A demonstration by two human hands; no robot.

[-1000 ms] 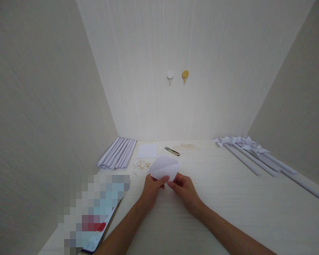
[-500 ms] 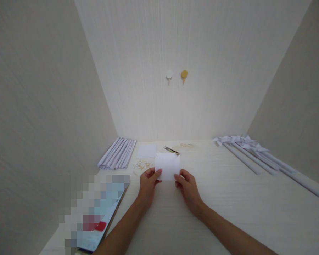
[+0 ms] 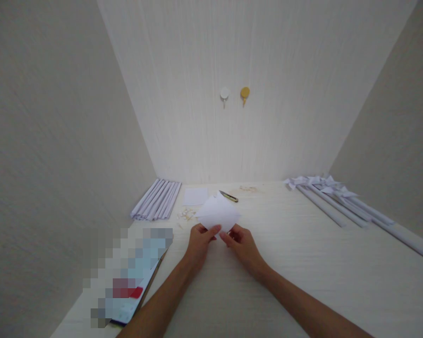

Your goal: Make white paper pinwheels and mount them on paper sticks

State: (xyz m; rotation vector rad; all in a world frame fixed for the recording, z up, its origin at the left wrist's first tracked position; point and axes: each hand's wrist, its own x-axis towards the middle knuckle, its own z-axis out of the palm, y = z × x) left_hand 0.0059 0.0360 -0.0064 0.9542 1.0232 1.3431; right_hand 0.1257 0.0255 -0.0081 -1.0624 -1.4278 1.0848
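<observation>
A small white paper square [image 3: 218, 213] is held above the light wooden table [image 3: 303, 263], turned so one corner points toward me. My left hand [image 3: 199, 242] pinches its near left edge and my right hand [image 3: 241, 245] pinches the near right edge; both hands sit close together at the bottom corner. The paper looks bent along a fold. Just beyond it lie a small pair of snips [image 3: 228, 196] and another white paper square [image 3: 195, 196].
A bundle of rolled white paper sticks [image 3: 157, 200] lies at the back left. Finished paper pinwheels on long sticks [image 3: 334, 199] lie at the back right. Small tan scraps [image 3: 186, 214] are scattered near the squares. A blurred booklet [image 3: 130, 277] rests at the left front. Two hooks [image 3: 234, 94] hang on the wall.
Half a second ago the paper was held flat as an upright square with hands apart; now it is turned corner-down and my hands have drawn together beneath it.
</observation>
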